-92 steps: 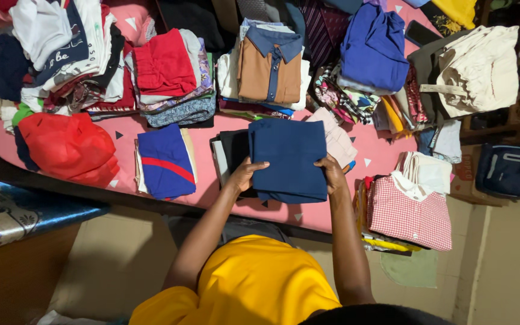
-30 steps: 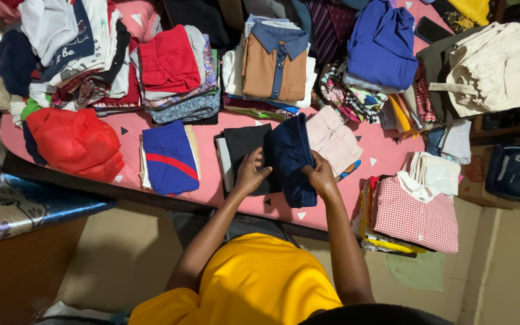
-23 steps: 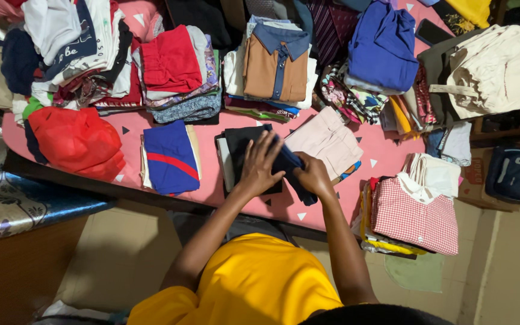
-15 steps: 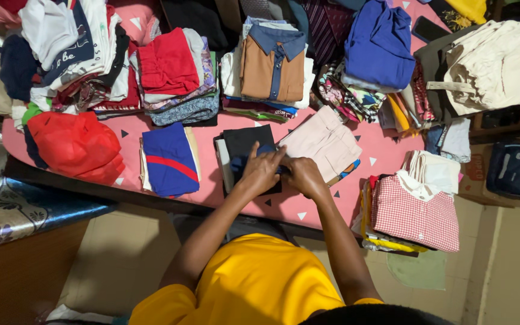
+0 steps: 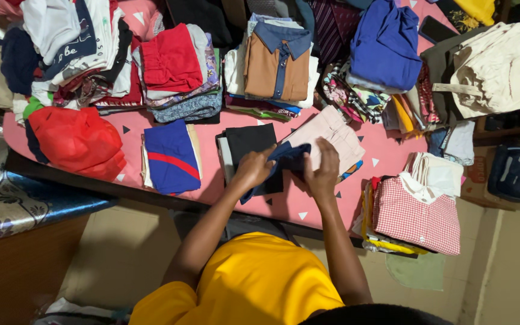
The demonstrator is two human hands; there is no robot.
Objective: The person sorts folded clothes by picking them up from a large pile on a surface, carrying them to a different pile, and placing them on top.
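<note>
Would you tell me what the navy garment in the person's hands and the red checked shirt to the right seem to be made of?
The navy garment, held by the left hand and right hand, looks like a soft matte woven cloth, perhaps cotton: it bunches and folds limply with no shine. The red checked shirt looks like light woven cotton gingham, flat and matte, with a crisp white collar. The exact fibre cannot be told.

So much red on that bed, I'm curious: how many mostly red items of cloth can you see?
3: a crumpled red garment at the left edge, a folded red garment topping a back stack, and a red checked shirt at the right. Others may be buried.
</note>
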